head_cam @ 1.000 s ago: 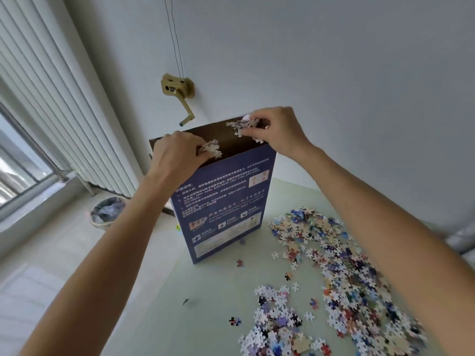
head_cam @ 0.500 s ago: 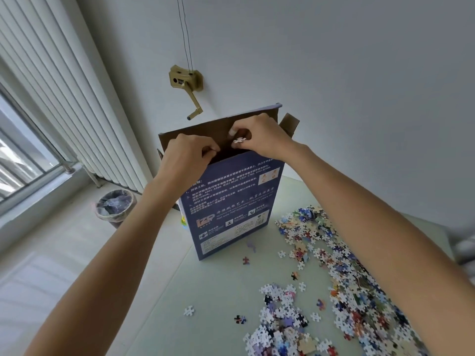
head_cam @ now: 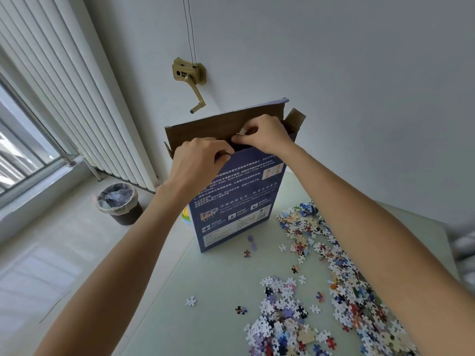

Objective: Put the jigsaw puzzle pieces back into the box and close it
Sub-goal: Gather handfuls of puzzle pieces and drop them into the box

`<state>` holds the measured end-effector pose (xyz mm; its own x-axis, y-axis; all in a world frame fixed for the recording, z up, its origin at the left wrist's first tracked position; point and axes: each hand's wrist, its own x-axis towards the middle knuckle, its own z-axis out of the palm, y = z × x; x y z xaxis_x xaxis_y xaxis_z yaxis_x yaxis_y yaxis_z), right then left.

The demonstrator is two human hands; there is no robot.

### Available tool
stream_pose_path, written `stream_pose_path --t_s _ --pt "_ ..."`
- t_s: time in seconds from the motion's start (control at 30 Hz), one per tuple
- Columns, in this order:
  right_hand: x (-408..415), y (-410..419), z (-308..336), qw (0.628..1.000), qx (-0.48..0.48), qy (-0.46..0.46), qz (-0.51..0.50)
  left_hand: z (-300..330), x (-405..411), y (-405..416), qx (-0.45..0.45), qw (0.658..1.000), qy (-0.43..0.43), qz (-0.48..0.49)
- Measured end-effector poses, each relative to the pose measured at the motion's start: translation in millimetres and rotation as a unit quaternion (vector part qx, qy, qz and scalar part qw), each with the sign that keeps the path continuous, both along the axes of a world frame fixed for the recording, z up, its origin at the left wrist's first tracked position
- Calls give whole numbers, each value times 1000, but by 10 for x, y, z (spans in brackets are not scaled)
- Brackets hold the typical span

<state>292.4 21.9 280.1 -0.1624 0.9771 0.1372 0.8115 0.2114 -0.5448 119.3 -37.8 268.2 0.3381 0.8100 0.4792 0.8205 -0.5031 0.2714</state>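
Over the open box [head_cam: 236,201], both hands' fingers are curled.

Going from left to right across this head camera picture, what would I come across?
Window → white radiator → lined waste bin → left hand → blue puzzle box standing upright, flaps open → right hand → the spread of loose puzzle pieces on the table.

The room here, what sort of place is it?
Probably a room in a home, perhaps an enclosed balcony or sunroom. A window with a white radiator beside it, a lined bin on the tiled floor, and a wall crank all suggest that.
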Motion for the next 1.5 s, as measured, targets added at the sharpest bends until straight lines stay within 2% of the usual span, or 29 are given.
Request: stream_pose_path --t_s 0.13,0.23,0.33,0.47,0.53,0.6,0.7,0.8,0.9,0.97,1.13,1.2,1.37,1.5 --pt "-67 -24 11 997 -32 -67 2 -14 -2 7 7 1000 -1 4" --pt "-74 -58 19 996 8 -89 -17 -29 -6 11 14 1000 -5 -1" --pt "-28 -171 -28 993 111 -37 -16 -57 12 -13 42 999 -8 -5" --pt "101 -609 -241 959 282 31 -24 -147 37 -162 128 991 -27 6" --pt "203 -894 -479 956 286 48 -37 -270 59 -283 175 983 -38 -29" --pt "316 -1157 -807 966 248 57 -41 -499 65 -437 193 976 -51 -83" --pt "444 -1487 -1395 988 139 64 -21 -1129 -19 -740 92 988 -70 -99" --pt "518 -1622 -1929 1000 4 31 1 -1898 -161 -1087 -110 991 -70 11" --pt "540 -1548 -2349 997 -68 -19 28 -2484 -302 -1383 -338 935 -33 103" --pt "517 -1422 -2602 993 -100 -53 42 -2751 -378 -1546 -406 905 11 129" --pt "371 -1113 -3139 968 -194 -149 57 -3127 -339 -1845 -470 869 66 140" --pt "317 -1137 -3293 959 -216 -166 85 -3175 -236 -1937 -461 875 78 125" --pt "416 -1618 -3441 940 -186 -205 198 -3237 151 -2046 -441 886 136 39" --pt "738 -2301 -3359 939 -219 -194 182 -3229 483 -2051 -423 885 187 -51"
